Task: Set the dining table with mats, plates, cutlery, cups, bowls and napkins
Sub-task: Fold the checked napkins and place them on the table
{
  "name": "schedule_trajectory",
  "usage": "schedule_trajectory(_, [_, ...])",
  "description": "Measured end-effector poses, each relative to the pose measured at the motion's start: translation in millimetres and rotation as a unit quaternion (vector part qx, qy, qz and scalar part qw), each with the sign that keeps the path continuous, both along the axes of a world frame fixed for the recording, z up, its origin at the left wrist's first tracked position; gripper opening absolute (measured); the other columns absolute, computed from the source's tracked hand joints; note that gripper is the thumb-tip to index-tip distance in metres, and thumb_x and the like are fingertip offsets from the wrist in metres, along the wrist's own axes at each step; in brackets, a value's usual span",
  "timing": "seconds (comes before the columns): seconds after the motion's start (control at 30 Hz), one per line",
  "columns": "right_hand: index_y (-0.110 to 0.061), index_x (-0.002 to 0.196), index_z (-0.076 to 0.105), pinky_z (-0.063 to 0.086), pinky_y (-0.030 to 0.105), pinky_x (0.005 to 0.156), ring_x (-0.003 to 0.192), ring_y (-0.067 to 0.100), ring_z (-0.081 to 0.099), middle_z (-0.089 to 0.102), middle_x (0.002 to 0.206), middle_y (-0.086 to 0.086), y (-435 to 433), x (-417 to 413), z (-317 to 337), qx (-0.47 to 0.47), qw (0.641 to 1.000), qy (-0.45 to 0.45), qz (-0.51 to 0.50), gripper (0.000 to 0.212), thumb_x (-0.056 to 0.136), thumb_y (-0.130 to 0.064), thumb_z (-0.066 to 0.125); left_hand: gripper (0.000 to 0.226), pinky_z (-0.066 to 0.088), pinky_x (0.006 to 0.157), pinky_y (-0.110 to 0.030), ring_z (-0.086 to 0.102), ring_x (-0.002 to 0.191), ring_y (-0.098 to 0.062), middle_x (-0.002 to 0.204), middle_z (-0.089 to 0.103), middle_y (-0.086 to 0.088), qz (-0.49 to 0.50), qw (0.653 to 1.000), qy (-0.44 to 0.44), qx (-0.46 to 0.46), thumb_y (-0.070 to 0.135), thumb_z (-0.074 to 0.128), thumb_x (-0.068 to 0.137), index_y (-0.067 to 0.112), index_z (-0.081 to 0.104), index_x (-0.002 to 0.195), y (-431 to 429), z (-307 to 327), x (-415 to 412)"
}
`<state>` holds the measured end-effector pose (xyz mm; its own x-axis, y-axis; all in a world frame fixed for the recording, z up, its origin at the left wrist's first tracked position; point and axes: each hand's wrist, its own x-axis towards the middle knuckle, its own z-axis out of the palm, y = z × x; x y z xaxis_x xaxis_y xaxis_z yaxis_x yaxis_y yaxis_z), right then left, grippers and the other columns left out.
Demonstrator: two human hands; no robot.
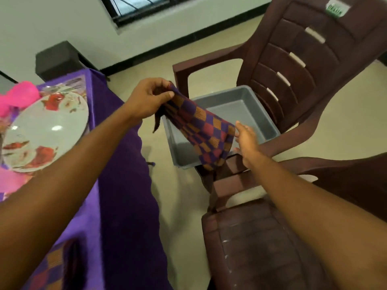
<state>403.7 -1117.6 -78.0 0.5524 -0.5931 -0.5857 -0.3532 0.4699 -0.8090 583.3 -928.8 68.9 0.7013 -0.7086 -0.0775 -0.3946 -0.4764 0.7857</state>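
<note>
My left hand point(146, 97) pinches one end of a checkered napkin point(201, 126) in purple, red and orange, holding it up over a grey plastic tub point(247, 105). The cloth hangs slanting down to the right. My right hand point(246, 137) is open beside the napkin's lower end, fingers straight and near or touching the cloth. On the purple tablecloth point(117, 206) at left lies a white plate point(46, 130) with red flower prints. A second checkered napkin point(52, 266) lies at the table's near edge.
The grey tub sits on the seat of a brown plastic chair point(293, 65). A second brown chair point(261, 237) stands close in front of me at right. Something bright pink point(18, 97) lies at the table's far left. Beige floor shows between table and chairs.
</note>
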Motion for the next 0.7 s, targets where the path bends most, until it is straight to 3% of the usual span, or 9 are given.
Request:
schedule_trajectory(0.13, [-0.021, 0.133, 0.051, 0.043, 0.038, 0.084, 0.105, 0.017, 0.050, 0.054, 0.122, 0.002, 18, -12, 8, 0.071, 0.997, 0.013, -0.015, 0.039, 0.101, -0.043, 0.053, 0.013, 0.058, 0.083, -0.028, 0.068, 0.088, -0.010, 0.094, 0.070, -0.002, 0.024, 1.000, 0.000, -0.015, 0.011, 0.055, 0.100, 0.010, 0.065, 0.108, 22, 18, -21])
schedule_trajectory(0.2, [-0.020, 0.135, 0.051, 0.042, 0.041, 0.091, 0.115, 0.020, 0.051, 0.056, 0.126, 0.006, 24, -13, 8, 0.119, 0.992, 0.027, 0.010, 0.044, 0.098, -0.044, 0.056, 0.013, 0.058, 0.078, -0.025, 0.069, 0.086, -0.010, 0.093, 0.070, 0.000, 0.043, 0.999, 0.007, -0.033, 0.012, 0.053, 0.101, 0.011, 0.064, 0.109, 29, 25, -27])
schedule_trajectory(0.3, [-0.019, 0.123, 0.060, 0.047, 0.036, 0.090, 0.112, 0.020, 0.058, 0.066, 0.117, 0.006, 41, -14, 10, 0.172, 0.982, 0.049, 0.059, 0.033, 0.097, -0.038, 0.058, 0.015, 0.058, 0.072, -0.023, 0.071, 0.083, -0.010, 0.091, 0.070, 0.002, 0.087, 0.995, 0.015, -0.050, 0.014, 0.052, 0.102, 0.011, 0.064, 0.111, 39, 33, -34])
schedule_trajectory(0.43, [-0.015, 0.113, 0.066, 0.048, 0.027, 0.071, 0.084, 0.013, 0.062, 0.069, 0.094, 0.001, 59, -10, 9, 0.188, 0.981, 0.042, 0.001, 0.019, 0.095, -0.020, 0.062, 0.018, 0.060, 0.072, -0.026, 0.073, 0.085, -0.014, 0.093, 0.072, -0.002, 0.128, 0.990, 0.016, -0.056, 0.014, 0.055, 0.101, 0.008, 0.064, 0.114, 51, 42, -34])
schedule_trajectory(0.6, [-0.024, 0.108, 0.069, 0.049, 0.027, 0.072, 0.093, 0.014, 0.067, 0.073, 0.098, -0.001, 52, -12, 25, 0.169, 0.984, -0.058, -0.003, 0.024, 0.095, -0.005, 0.060, 0.015, 0.059, 0.069, -0.022, 0.073, 0.088, -0.013, 0.098, 0.072, -0.006, 0.201, 0.976, 0.034, -0.074, 0.012, 0.057, 0.099, 0.010, 0.067, 0.111, 73, 52, -34])
schedule_trajectory(0.7, [-0.022, 0.110, 0.068, 0.050, 0.025, 0.074, 0.091, 0.009, 0.068, 0.074, 0.094, -0.004, 32, -22, 45, 0.116, 0.987, -0.097, 0.052, 0.025, 0.095, -0.003, 0.060, 0.014, 0.058, 0.069, -0.021, 0.071, 0.086, -0.009, 0.094, 0.069, 0.000, 0.257, 0.960, 0.055, -0.099, 0.010, 0.057, 0.099, 0.013, 0.067, 0.108, 89, 52, -41])
